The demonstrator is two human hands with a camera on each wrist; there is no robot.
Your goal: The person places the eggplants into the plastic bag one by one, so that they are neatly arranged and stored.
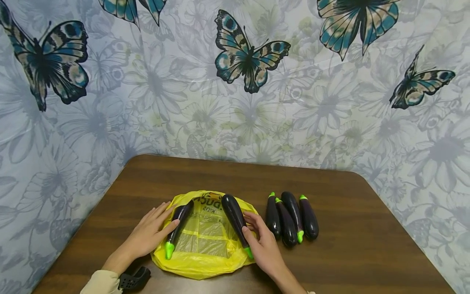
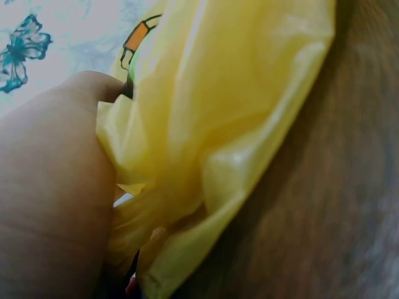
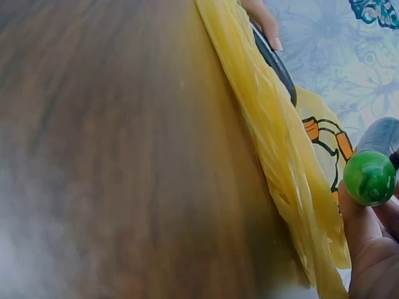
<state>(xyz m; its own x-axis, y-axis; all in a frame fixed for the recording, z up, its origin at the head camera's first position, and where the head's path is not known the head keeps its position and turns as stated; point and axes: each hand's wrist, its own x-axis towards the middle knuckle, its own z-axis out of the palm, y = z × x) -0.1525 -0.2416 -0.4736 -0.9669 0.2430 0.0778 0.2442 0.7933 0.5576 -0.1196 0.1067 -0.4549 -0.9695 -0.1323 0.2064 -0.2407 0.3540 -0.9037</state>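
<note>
My left hand (image 1: pixel 148 233) rests on the left side of the yellow bag (image 1: pixel 205 261), its fingers lying fairly straight along the left eggplant (image 1: pixel 178 228), the thumb touching its dark skin. My right hand (image 1: pixel 265 245) is at the bag's right edge, and the fingers curl around the lower end of the right eggplant (image 1: pixel 236 218), near its green stem cap. In the right wrist view that green cap (image 3: pixel 369 177) sits against my fingertips, so I think I am gripping it, though the blur makes the hold hard to judge. Both eggplants lie on top of the flattened bag, slanting toward each other at the far end, stems pointing toward me. The bag lies on the brown wooden desk (image 1: pixel 367 245), close to its near edge. Just to the right of my right hand, four more eggplants (image 1: pixel 291 218) lie side by side on the bare desk, touching one another. The butterfly curtain (image 1: pixel 249 53) hangs behind the desk.
</note>
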